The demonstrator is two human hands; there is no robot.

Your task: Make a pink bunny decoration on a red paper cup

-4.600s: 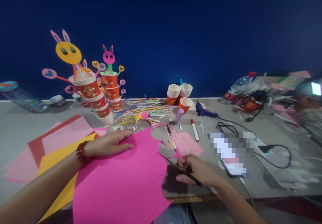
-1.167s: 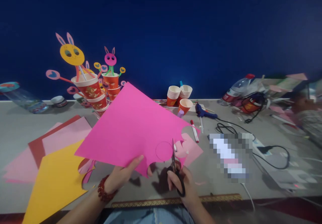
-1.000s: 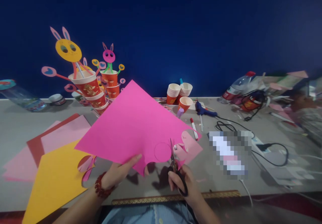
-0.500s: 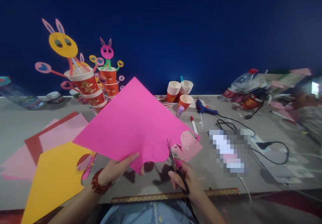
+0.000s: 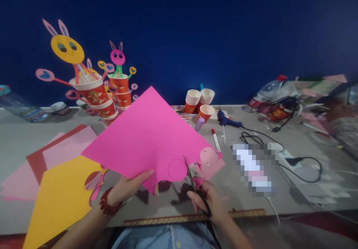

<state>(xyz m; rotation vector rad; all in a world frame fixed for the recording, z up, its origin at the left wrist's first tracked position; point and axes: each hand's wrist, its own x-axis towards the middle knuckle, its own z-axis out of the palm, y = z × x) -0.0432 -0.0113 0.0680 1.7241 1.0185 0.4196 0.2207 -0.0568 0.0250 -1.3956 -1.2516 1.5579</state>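
Note:
A large bright pink sheet of paper [image 5: 140,133] is held up over the table, a drawn circle outlined near its lower edge. My left hand [image 5: 137,181] pinches that lower edge, thumb on top and fingers mostly hidden beneath. In my right hand [image 5: 208,198] is a pair of black-handled scissors [image 5: 190,178], fingers wrapped around the handles. The blades lie at the right side of the drawn circle, within the paper's edge. Under the sheet's right corner is a light pink paper piece [image 5: 215,167] with a cut-out shape.
Yellow paper [image 5: 61,193] and a brown-red sheet [image 5: 37,159] lie at left. Decorated paper cups [image 5: 93,92] stand behind them. Stacked cups [image 5: 192,101], a blue glue gun [image 5: 228,120], a red-capped marker [image 5: 215,140] and a power strip [image 5: 296,174] sit farther right. A person's sleeve [image 5: 348,133] shows at the right edge.
The scissor blades and the drawn circle have shifted very slightly left in view. Both hands keep their grips; the camera view has moved a little.

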